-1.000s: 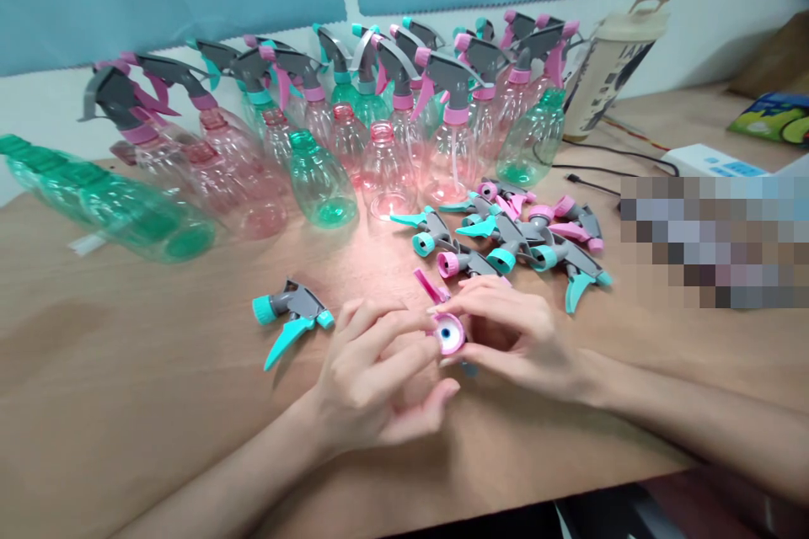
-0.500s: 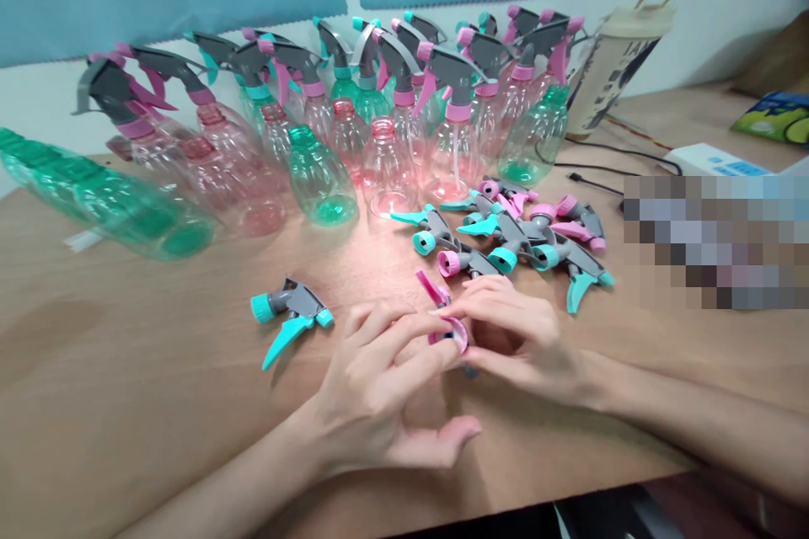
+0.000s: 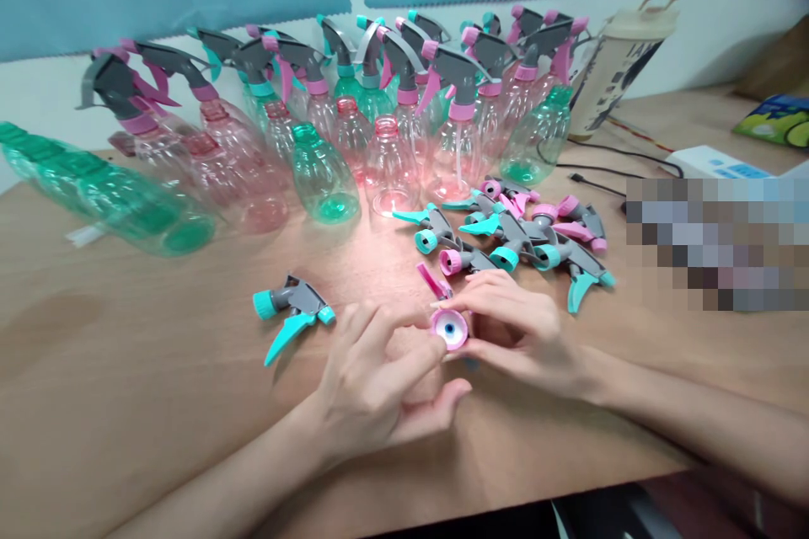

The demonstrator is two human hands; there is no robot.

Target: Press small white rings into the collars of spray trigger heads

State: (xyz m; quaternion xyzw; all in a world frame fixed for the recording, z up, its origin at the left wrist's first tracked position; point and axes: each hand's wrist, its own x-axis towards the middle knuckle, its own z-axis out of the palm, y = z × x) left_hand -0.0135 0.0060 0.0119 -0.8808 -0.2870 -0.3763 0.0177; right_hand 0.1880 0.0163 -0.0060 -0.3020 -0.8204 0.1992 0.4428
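My right hand [image 3: 511,328] is closed on a trigger spray head with a pink collar [image 3: 433,330]; the collar's mouth faces me, showing a white disc with a dark centre hole. Much of its grey body is hidden by the fingers. At the collar's left rim are the fingertips of my left hand [image 3: 372,370], its thumb held apart below. Left of my hands lies a grey spray head with a turquoise collar and trigger [image 3: 297,307]. Just beyond my right hand is a pile of grey spray heads [image 3: 515,236] with pink or turquoise parts.
Behind the pile stand several clear pink bottles [image 3: 387,173] and green bottles [image 3: 325,185], many fitted with spray heads. Joined-looking green bottles [image 3: 139,202] lie at the left. A cream tumbler [image 3: 623,59], black cable [image 3: 600,184] and white box [image 3: 714,162] are at the right.
My left fingers have drawn back from inside the pink collar to its left rim, uncovering the white disc. My right hand keeps its hold in about the same place.
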